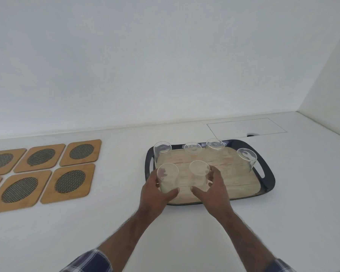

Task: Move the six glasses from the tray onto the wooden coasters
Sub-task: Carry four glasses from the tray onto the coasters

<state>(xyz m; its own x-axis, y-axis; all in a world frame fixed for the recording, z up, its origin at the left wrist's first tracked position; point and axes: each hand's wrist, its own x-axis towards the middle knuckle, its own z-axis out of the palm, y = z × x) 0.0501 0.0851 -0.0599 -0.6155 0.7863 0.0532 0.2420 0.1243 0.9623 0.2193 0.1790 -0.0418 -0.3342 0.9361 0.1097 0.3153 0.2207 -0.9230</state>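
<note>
A dark tray (268, 173) with a wood-look base holds several clear glasses. My left hand (155, 195) is wrapped around the front-left glass (168, 177). My right hand (212, 191) grips the glass next to it (199, 173), near the tray's front middle. Both glasses still appear to rest on the tray. More glasses stand along the back: one at the back left (162, 150), two in the middle (192, 148) (215, 144), and one at the right side (246, 157). Wooden coasters (71, 183) with dark mesh ovals lie in two rows on the left.
The white table (184, 232) meets a white wall at the back and another on the right. A rectangular outlined panel (245, 126) with a small dark opening lies in the tabletop just behind the tray. My sleeves are plaid.
</note>
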